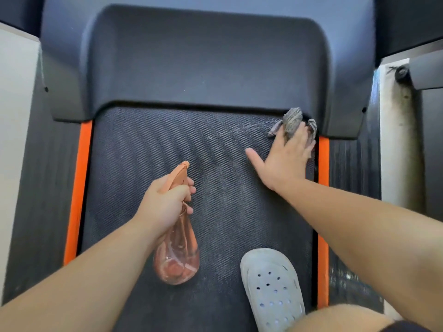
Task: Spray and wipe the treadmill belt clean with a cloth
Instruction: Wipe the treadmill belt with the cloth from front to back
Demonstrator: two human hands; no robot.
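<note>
Right hand [285, 156] is flat, fingers spread, pressing the cloth [291, 121] onto the treadmill belt [167, 144] just under the motor cover's [203, 63] right corner. I'd drag it sideways along the cover's edge, through the wet streak [239, 129], with firm, even pressure. Left hand [167, 195] has its fingers wrapped round the spray bottle [177, 248], further back from the cover. It's see-through, and looks like there's only a little liquid at the bottom.

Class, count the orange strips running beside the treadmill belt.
2: the left orange strip borders the belt on its left; the right orange strip borders its right, partly crossed by the right forearm.
</note>
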